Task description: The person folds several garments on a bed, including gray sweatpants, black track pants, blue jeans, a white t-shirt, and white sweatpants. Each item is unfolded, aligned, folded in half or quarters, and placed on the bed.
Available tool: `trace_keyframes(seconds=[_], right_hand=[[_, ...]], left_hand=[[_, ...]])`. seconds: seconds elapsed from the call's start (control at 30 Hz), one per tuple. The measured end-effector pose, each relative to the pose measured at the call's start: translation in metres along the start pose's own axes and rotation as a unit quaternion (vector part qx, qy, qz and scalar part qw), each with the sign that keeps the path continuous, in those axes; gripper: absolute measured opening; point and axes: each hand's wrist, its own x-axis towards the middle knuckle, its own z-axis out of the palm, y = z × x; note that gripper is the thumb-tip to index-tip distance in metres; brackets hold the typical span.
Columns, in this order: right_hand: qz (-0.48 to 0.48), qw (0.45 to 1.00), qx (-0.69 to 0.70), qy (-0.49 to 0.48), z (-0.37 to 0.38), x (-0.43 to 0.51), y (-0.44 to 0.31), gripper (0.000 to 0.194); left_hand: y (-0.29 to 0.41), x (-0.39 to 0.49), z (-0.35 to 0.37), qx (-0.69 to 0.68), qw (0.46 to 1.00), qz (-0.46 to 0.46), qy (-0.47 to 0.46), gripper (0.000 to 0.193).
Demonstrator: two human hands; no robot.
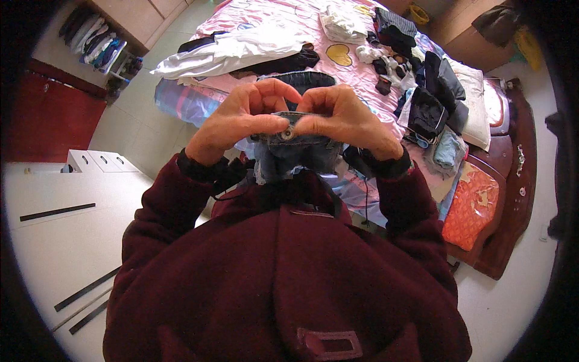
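Note:
Close in front of my chest hangs a pair of blue denim jeans (298, 154), its waistband up and a metal button (287, 132) near the middle. My left hand (244, 113) pinches the waistband just left of the button, thumb on the near side. My right hand (337, 115) grips the same band right of the button, its thumb beside it. The fingertips of both hands almost meet above the band. Behind them shows the dark inner side of the waist. The lower part of the jeans is hidden by my body.
A bed with a pink patterned sheet (312, 50) lies beyond. On it are a white garment (230, 52), folded white clothes (342, 25), socks (383, 84), dark clothes (423, 113) and a pillow (472, 99). A wooden headboard (515, 181) stands right, a white cabinet (68, 194) left.

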Motion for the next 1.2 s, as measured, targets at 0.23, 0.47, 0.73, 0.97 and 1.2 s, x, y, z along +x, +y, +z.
trace_keyframes(seconds=[0.23, 0.47, 0.73, 0.97, 1.2], right_hand=[[-0.122, 0.977, -0.146, 0.099, -0.001, 0.000, 0.018, 0.025], [-0.143, 0.933, -0.023, 0.331, 0.011, -0.028, 0.046, 0.020], [-0.162, 0.873, -0.199, 0.415, 0.041, 0.015, 0.105, 0.058], [-0.004, 0.987, 0.129, 0.101, 0.028, -0.002, 0.053, 0.018], [0.003, 0.939, -0.259, -0.225, 0.040, 0.019, 0.076, 0.049]], left_hand=[[-0.009, 0.006, -0.014, -0.042, 0.998, -0.002, 0.056, 0.039], [0.010, -0.005, -0.031, -0.080, 0.983, 0.064, 0.152, 0.038], [0.005, -0.003, -0.017, -0.092, 0.984, 0.090, 0.125, 0.041], [0.014, -0.012, -0.036, -0.055, 0.982, 0.095, 0.150, 0.035], [0.024, -0.013, -0.009, 0.191, 0.975, 0.083, -0.070, 0.023]])
